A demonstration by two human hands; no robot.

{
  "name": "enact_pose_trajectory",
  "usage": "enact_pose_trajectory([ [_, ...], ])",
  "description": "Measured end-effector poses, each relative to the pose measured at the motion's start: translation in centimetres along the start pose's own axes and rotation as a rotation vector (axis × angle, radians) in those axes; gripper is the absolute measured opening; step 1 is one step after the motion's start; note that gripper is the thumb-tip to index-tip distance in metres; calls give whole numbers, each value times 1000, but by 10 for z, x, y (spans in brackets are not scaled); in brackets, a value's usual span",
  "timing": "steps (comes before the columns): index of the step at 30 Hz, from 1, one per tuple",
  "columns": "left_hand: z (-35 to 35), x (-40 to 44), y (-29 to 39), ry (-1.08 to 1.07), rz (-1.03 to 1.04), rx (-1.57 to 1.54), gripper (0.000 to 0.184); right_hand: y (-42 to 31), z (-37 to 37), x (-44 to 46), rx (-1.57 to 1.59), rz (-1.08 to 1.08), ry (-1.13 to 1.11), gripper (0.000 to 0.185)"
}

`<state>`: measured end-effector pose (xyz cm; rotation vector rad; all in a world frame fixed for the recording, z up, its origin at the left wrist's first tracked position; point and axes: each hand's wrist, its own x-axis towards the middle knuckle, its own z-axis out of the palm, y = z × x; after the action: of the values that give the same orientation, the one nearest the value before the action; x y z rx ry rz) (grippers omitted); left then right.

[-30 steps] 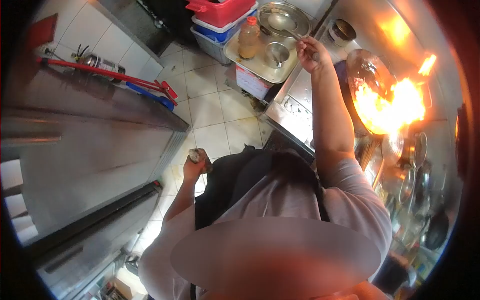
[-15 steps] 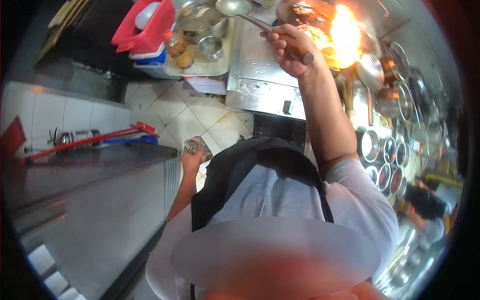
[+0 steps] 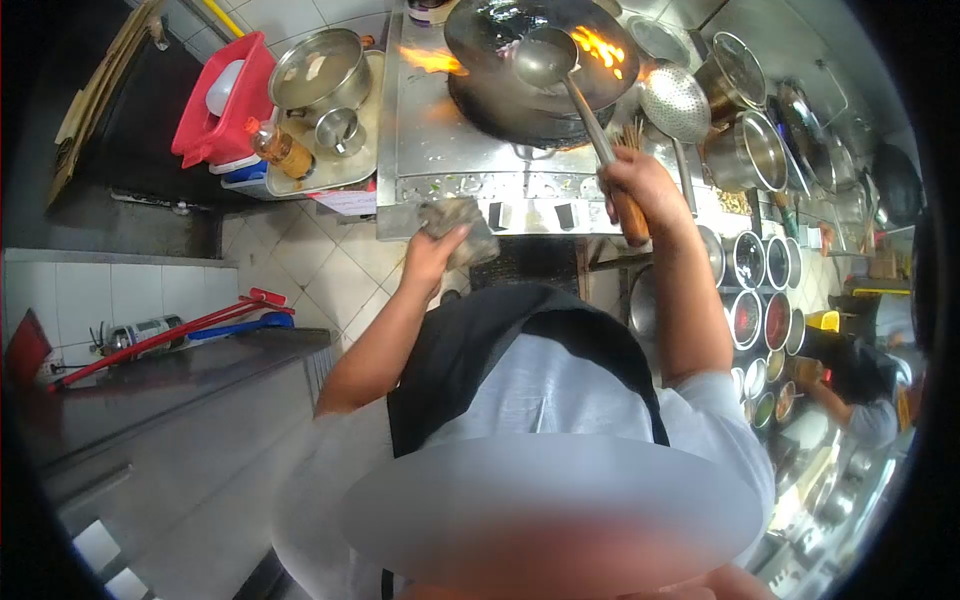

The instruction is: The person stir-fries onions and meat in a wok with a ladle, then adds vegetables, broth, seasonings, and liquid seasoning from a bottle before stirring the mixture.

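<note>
My right hand (image 3: 648, 188) is closed round the wooden handle of a ladle (image 3: 592, 118). The ladle's round metal bowl lies over the dark wok (image 3: 488, 28) on the stove; whether it touches the wok I cannot tell. Flames (image 3: 600, 50) show at the wok's right side, and another burst of fire (image 3: 432, 60) at its left. In my left hand (image 3: 430, 262) is a crumpled greyish cloth (image 3: 462, 232), held by the front edge of the stove (image 3: 420, 180). A perforated skimmer (image 3: 676, 103) rests just beyond my right hand.
Left of the stove, a tray (image 3: 362, 165) bears a large pot (image 3: 322, 72), a small metal pot (image 3: 340, 132) and a bottle (image 3: 283, 152). Several round containers (image 3: 746, 318) stand at right, with another person's arm (image 3: 832, 402) beyond. A steel counter (image 3: 190, 420) runs along the left.
My right hand has drawn back toward me and right, and the ladle's bowl is now over the wok. My left hand has risen with the cloth toward the stove. The big flame has shrunk.
</note>
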<state>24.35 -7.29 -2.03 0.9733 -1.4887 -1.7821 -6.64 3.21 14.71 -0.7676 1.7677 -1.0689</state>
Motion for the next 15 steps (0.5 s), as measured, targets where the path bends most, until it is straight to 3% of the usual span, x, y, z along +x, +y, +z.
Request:
enact_pose_trajectory([
  [1,27,10,26,-32,-39,-34,44,23,-17,6,-230,-20,47,27],
  [3,81,32,80,-36,-338,-303,45,25,-30,-20,-497,27,161,54],
  [5,120,98,23,-148,-366,-690,48,42,-47,-35,-594,106,243,63],
  [7,164,141,35,-53,-444,-864,44,57,-56,-45,-842,10,335,70],
  [9,193,196,23,86,-413,-960,43,97,-69,-41,-871,-137,415,71],
  [11,210,210,46,239,-570,-765,44,102,-71,-45,-781,-131,434,70],
  [13,214,244,4,271,-515,-560,38,93,-74,-53,-719,-21,403,69],
  [15,220,243,-15,300,-439,-573,35,99,-79,-63,-634,-71,418,68],
])
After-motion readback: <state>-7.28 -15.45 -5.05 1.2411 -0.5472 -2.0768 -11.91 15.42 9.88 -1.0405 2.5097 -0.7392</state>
